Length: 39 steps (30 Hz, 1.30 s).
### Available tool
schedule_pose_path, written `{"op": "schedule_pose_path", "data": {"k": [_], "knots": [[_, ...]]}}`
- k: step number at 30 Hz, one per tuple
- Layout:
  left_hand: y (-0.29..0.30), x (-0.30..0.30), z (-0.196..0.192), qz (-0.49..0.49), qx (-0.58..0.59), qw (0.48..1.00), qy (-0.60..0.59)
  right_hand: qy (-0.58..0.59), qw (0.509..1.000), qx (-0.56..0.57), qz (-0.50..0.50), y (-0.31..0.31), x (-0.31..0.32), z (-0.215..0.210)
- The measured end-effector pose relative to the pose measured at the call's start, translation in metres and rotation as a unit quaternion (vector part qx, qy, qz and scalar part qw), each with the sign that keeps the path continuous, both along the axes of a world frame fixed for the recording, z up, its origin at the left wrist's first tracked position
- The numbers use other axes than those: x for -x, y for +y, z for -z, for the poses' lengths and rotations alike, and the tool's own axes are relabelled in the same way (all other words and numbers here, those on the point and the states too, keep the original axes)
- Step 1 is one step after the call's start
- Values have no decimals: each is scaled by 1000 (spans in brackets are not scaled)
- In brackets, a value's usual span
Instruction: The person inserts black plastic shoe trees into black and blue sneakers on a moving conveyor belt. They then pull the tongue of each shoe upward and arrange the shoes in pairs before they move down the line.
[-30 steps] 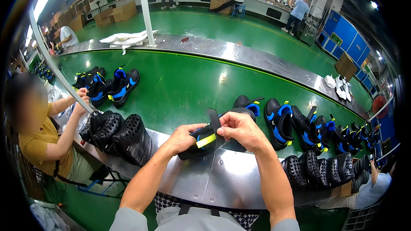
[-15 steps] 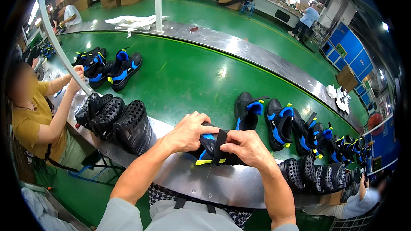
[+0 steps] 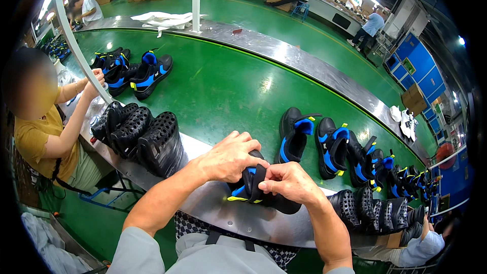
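Observation:
On the metal edge of the bench lies a black shoe [image 3: 280, 202] with blue lining and a yellow-green tab, its toe to the right. My left hand [image 3: 231, 158] curls over its far side, the thumb and fingers closed on the upper near the strap. Between thumb and fingertips of my right hand [image 3: 290, 181] is the black strap [image 3: 257, 177] that crosses the shoe's opening. My fingers cover part of the upper. Just beyond my right hand a matching shoe [image 3: 294, 139] stands on the green belt, its strap sticking out.
More black-and-blue shoes [image 3: 332, 147] line the green belt [image 3: 213, 86] to the right; others [image 3: 152, 76] stand at far left. Black perforated shoe forms [image 3: 161, 144] flank my arms, with another group [image 3: 365, 208] at right. A co-worker [image 3: 48, 132] sits at left beside a white post [image 3: 76, 50].
The shoe has turned a little, and its toe now shows below my right hand. Both hands keep their hold, with my right hand slightly lower. The whole view has shifted slightly.

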<state>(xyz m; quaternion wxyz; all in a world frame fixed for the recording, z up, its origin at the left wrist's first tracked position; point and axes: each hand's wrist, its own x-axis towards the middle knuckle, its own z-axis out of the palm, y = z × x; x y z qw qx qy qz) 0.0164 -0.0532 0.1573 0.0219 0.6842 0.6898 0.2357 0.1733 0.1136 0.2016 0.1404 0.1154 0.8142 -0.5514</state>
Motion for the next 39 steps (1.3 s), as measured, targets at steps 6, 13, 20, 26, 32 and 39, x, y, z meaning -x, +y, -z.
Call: {"op": "schedule_pose_path", "data": {"k": [6,13,20,26,32,39], "knots": [[-5,-5,-3,15,7,1000,17,-66,997,-5,-25,-5,7,-1],[-12,-13,-10,-4,60,998,20,-110,992,10,-55,-1,22,18],[-35,-21,-5,-135,221,959,-115,112,963,-122,211,39,29,55],[-73,-34,13,-317,212,872,-305,68,899,-277,333,109,23,91],[2,13,14,-358,133,848,-368,32,902,-313,295,99,41,132],[92,106,25,-394,232,870,-187,188,878,-326,296,99,51,104]]}}
